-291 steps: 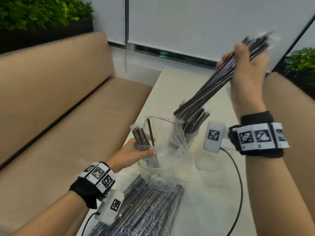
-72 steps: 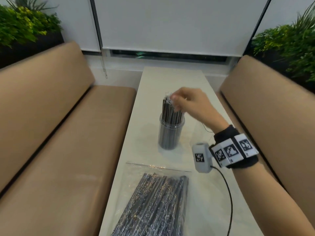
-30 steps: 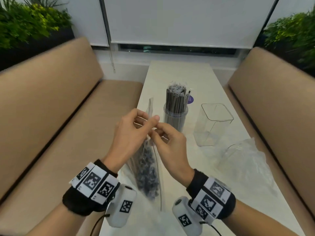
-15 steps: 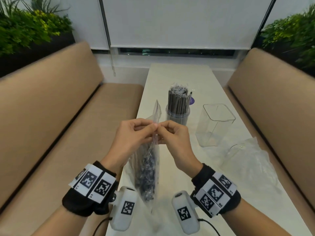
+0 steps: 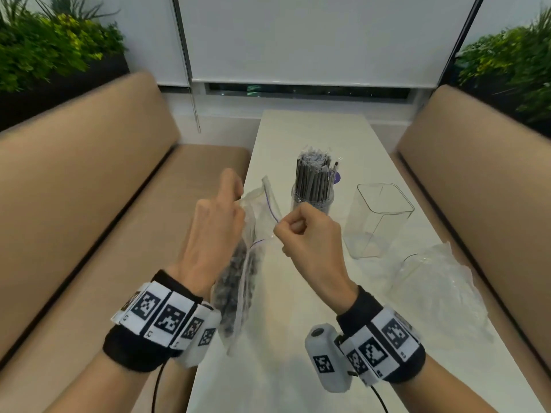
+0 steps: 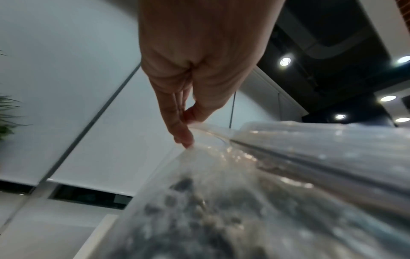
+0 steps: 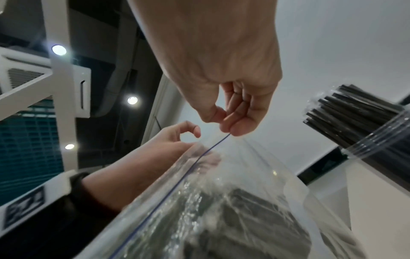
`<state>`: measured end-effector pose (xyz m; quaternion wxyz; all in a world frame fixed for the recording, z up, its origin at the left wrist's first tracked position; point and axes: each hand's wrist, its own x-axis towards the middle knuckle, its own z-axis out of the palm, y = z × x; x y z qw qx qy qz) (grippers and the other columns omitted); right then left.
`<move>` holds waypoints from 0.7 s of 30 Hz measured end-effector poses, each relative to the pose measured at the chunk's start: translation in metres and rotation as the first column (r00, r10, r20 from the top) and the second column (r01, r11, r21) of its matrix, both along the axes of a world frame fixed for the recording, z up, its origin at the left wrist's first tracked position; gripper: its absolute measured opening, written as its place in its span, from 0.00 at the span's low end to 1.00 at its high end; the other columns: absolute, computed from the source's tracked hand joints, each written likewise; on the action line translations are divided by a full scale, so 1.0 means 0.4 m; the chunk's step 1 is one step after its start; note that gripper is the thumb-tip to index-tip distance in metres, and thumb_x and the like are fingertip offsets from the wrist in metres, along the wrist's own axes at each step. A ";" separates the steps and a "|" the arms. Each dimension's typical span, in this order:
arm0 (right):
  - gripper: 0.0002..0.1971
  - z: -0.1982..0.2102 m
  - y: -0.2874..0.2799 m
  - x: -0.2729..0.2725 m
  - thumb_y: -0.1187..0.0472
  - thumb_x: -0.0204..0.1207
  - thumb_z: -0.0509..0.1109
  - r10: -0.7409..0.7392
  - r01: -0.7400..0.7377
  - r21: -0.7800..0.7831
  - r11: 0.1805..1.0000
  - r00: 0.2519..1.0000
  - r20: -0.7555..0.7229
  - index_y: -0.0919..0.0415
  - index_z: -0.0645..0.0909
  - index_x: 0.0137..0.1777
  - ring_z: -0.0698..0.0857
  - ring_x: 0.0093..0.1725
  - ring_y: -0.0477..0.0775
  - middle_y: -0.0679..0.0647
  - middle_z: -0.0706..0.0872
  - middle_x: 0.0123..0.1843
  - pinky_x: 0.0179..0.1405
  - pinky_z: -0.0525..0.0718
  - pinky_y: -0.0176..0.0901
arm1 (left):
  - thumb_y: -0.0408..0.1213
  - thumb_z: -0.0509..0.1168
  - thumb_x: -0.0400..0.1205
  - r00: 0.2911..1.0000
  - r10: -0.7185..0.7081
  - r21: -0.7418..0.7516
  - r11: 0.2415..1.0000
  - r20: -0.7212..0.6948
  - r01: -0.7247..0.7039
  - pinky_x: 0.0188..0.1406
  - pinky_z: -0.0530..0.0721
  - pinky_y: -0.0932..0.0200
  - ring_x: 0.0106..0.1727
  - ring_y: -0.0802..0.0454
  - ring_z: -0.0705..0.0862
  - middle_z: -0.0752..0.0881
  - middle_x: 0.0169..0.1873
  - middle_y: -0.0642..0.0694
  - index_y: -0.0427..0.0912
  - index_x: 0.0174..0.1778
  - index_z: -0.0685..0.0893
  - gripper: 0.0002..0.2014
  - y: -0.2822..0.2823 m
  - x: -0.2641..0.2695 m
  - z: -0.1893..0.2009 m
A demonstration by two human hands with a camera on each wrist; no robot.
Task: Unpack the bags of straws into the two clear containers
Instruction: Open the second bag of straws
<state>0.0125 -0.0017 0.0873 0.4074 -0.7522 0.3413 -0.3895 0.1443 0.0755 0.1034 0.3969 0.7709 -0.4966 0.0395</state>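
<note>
A clear zip bag of black straws [image 5: 238,278] hangs upright between my hands above the near end of the white table [image 5: 298,368]. My left hand [image 5: 220,210] pinches one lip of the bag's mouth, thumb against fingers [image 6: 184,126]. My right hand [image 5: 295,231] pinches the other lip [image 7: 226,129], and the two lips are pulled apart. Behind them a round clear container [image 5: 313,201] stands packed with black straws. To its right stands a square clear container [image 5: 378,219] with nothing in it.
An empty crumpled clear bag [image 5: 438,296] lies at the table's right side, near the edge. Tan benches [image 5: 74,219] run along both sides of the narrow table. A small purple disc [image 5: 337,177] lies behind the round container. Plants stand in the far corners.
Half a second ago both hands met at the shut top of the bag. They have since drawn apart sideways and the bag's mouth has opened.
</note>
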 end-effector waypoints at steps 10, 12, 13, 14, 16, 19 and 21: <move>0.09 -0.007 -0.094 -0.004 0.65 0.72 0.68 0.078 -0.092 -0.019 0.996 0.924 -0.375 0.59 0.80 0.52 0.86 0.42 0.61 0.59 0.89 0.40 0.43 0.83 0.50 | 0.25 0.58 0.77 0.984 -0.172 0.060 0.984 0.052 0.168 0.40 0.72 0.76 0.37 0.58 0.74 0.69 0.44 0.48 0.37 0.69 0.81 0.23 0.007 -0.034 0.003; 0.09 0.010 -0.142 -0.067 0.65 0.72 0.69 0.004 -0.055 -0.089 0.995 0.868 -0.497 0.59 0.82 0.52 0.85 0.44 0.61 0.60 0.90 0.46 0.42 0.82 0.50 | 0.27 0.47 0.72 0.962 -0.178 0.190 0.972 0.208 0.138 0.39 0.75 0.61 0.39 0.46 0.72 0.67 0.46 0.42 0.45 0.71 0.80 0.32 0.049 0.029 -0.009; 0.08 0.024 -0.165 -0.101 0.65 0.71 0.70 -0.002 -0.035 -0.061 0.998 0.854 -0.520 0.60 0.83 0.51 0.85 0.41 0.59 0.60 0.90 0.45 0.42 0.85 0.52 | 0.26 0.47 0.72 0.946 -0.175 0.304 0.949 0.274 0.087 0.36 0.76 0.54 0.39 0.45 0.71 0.66 0.48 0.43 0.55 0.73 0.77 0.35 0.074 0.053 -0.010; 0.08 0.039 -0.180 -0.132 0.66 0.71 0.70 0.030 -0.034 0.003 0.999 0.847 -0.530 0.60 0.84 0.50 0.85 0.37 0.57 0.60 0.91 0.43 0.41 0.88 0.56 | 0.24 0.51 0.75 0.935 -0.181 0.417 0.908 0.304 0.040 0.31 0.75 0.53 0.37 0.45 0.72 0.66 0.51 0.44 0.65 0.75 0.72 0.37 0.096 0.074 -0.014; 0.07 0.065 -0.192 -0.174 0.68 0.72 0.70 0.143 -0.069 0.161 0.984 0.851 -0.505 0.61 0.85 0.48 0.87 0.34 0.55 0.60 0.91 0.40 0.39 0.90 0.57 | 0.23 0.57 0.78 0.942 -0.223 0.537 0.841 0.249 0.058 0.29 0.72 0.59 0.36 0.49 0.76 0.70 0.55 0.47 0.77 0.75 0.63 0.41 0.114 0.089 -0.007; 0.07 0.066 -0.194 -0.175 0.69 0.75 0.69 0.106 -0.037 0.214 0.976 0.941 -0.322 0.60 0.85 0.49 0.88 0.37 0.53 0.60 0.90 0.42 0.30 0.89 0.45 | 0.17 0.60 0.75 0.968 -0.250 0.431 0.870 -0.035 0.240 0.36 0.79 0.71 0.39 0.65 0.84 0.81 0.56 0.57 0.79 0.74 0.60 0.48 0.096 0.071 0.026; 0.09 0.047 -0.181 -0.163 0.67 0.77 0.67 0.111 -0.041 0.266 0.963 0.960 -0.255 0.57 0.84 0.54 0.87 0.42 0.55 0.60 0.88 0.47 0.30 0.90 0.42 | 0.16 0.63 0.75 0.873 -0.223 0.192 0.924 -0.434 0.332 0.34 0.89 0.64 0.45 0.65 0.89 0.85 0.59 0.55 0.76 0.69 0.66 0.45 0.074 0.051 0.019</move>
